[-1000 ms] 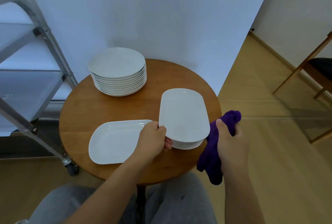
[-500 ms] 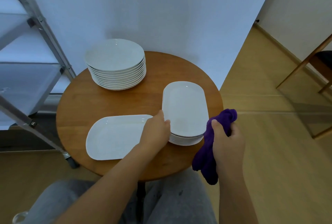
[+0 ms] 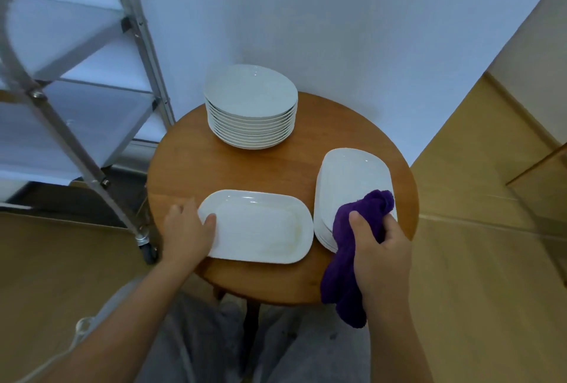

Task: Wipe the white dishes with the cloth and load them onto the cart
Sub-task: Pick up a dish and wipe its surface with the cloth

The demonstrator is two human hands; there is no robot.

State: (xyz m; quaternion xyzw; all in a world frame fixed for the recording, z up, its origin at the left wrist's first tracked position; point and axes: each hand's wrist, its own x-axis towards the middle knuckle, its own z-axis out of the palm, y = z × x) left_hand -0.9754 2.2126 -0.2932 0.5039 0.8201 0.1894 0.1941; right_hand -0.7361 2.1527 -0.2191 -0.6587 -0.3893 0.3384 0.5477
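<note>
Left hand (image 3: 187, 229) grips the near-left edge of a single oblong white platter (image 3: 260, 226) lying flat on the round wooden surface (image 3: 190, 168), thumb over its rim. Right hand (image 3: 377, 247) clutches the purple cloth (image 3: 352, 229), bunched against the stack of oblong platters (image 3: 349, 180) just right. Round plates (image 3: 250, 106) stacked at the back; cart (image 3: 76, 125) stands left

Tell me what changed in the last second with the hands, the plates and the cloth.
The left hand let go of the stack of oval platters and moved left to grip the near-left end of the single platter. The right hand, holding the purple cloth, moved in over the stack's near edge. The round plates, both platter positions on the table and the cart look unchanged.
</note>
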